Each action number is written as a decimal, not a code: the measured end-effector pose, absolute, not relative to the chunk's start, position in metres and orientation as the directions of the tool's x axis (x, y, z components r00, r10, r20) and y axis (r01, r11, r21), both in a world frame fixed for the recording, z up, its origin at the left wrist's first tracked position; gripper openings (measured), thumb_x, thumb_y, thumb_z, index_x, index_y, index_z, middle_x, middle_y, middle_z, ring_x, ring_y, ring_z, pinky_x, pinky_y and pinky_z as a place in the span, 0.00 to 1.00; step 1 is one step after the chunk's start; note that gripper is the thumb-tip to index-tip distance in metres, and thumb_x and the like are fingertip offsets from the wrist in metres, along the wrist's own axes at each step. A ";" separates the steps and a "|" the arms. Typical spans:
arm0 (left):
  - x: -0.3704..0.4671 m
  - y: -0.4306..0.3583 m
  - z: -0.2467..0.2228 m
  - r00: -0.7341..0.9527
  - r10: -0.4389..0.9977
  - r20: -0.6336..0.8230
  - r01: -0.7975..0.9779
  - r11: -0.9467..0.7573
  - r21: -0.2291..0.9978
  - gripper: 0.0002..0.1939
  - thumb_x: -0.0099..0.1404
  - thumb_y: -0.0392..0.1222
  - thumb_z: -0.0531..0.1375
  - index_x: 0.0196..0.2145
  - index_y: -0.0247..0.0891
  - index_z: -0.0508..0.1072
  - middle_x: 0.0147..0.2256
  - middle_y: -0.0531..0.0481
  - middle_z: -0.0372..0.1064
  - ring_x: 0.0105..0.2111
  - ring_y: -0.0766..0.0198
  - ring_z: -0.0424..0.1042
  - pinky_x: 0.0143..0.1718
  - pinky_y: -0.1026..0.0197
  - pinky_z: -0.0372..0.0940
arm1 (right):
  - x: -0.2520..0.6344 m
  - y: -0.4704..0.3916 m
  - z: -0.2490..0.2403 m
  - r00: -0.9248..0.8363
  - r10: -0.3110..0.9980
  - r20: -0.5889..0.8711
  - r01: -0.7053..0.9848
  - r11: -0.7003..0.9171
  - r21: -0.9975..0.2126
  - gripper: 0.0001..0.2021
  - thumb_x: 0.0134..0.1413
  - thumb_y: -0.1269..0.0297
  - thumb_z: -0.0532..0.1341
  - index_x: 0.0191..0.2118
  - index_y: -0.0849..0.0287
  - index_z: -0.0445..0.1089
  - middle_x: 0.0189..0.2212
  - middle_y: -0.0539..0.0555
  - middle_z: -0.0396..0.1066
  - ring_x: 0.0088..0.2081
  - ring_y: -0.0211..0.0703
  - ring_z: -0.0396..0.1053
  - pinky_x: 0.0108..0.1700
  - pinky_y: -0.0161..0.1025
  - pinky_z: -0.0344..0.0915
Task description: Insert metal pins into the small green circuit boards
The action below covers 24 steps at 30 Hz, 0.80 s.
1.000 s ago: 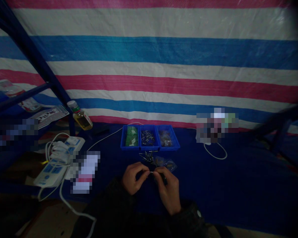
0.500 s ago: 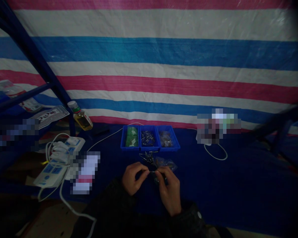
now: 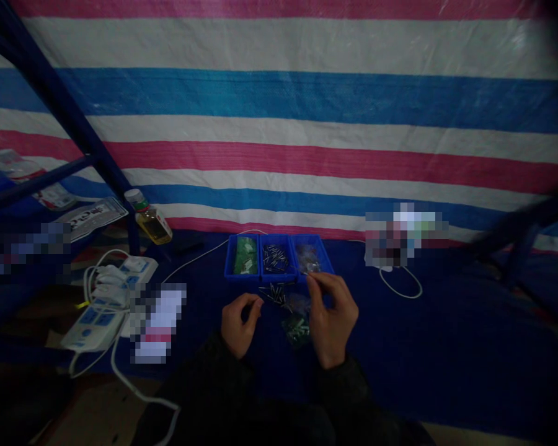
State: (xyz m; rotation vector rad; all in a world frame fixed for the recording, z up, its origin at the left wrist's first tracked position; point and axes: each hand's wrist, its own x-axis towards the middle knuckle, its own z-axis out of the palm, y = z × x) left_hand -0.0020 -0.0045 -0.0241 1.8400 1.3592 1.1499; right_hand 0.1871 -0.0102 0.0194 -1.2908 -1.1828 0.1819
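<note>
My right hand (image 3: 333, 316) reaches to the front edge of the blue bin with small clear bags (image 3: 309, 255). Its thumb and forefinger are pinched, with a small pale tip at them too tiny to name. My left hand (image 3: 239, 323) is closed in a pinch over the table, and whatever its fingertips hold is hidden. Thin dark metal pins (image 3: 276, 293) lie loose in front of the bins. Beside my right hand are a clear plastic bag (image 3: 297, 303) and a green-tinted bag with small pieces (image 3: 297, 329).
The middle bin holds metal pins (image 3: 275, 257); the left one holds green bags (image 3: 245, 255). A power strip (image 3: 100, 319) with white cables and a blurred-out bright item (image 3: 160, 325) lie left. A bottle (image 3: 152, 220) stands behind. A striped sheet (image 3: 279, 93) hangs at the back.
My hands have come apart from a thin piece held between them. The right moved up and right to the bin; the left drew slightly left. The green-tinted bag is now uncovered.
</note>
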 end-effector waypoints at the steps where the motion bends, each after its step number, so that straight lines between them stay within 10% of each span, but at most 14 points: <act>1: -0.003 -0.003 -0.025 0.079 0.945 0.316 0.482 -0.314 0.818 0.11 0.72 0.43 0.58 0.34 0.38 0.76 0.26 0.52 0.73 0.27 0.64 0.73 0.32 0.63 0.64 | 0.188 0.000 0.023 0.414 0.710 0.569 0.509 0.338 -0.792 0.07 0.65 0.62 0.62 0.43 0.56 0.77 0.39 0.54 0.75 0.38 0.43 0.72 0.42 0.41 0.68; 14: -0.003 0.024 -0.034 0.171 0.969 0.181 0.829 -0.240 0.505 0.15 0.73 0.43 0.56 0.55 0.47 0.75 0.35 0.51 0.79 0.35 0.60 0.77 0.37 0.62 0.64 | 0.200 -0.008 -0.038 0.261 0.740 0.620 0.674 0.320 -0.666 0.09 0.69 0.63 0.59 0.40 0.58 0.75 0.34 0.54 0.75 0.37 0.46 0.70 0.44 0.44 0.65; 24: 0.002 0.030 -0.029 0.201 0.973 0.112 0.877 -0.230 0.421 0.09 0.75 0.45 0.55 0.45 0.49 0.76 0.35 0.54 0.80 0.33 0.62 0.77 0.32 0.63 0.57 | 0.193 -0.013 -0.042 0.200 0.756 0.624 0.613 0.400 -0.681 0.06 0.68 0.66 0.60 0.42 0.56 0.75 0.34 0.54 0.74 0.36 0.45 0.70 0.42 0.44 0.66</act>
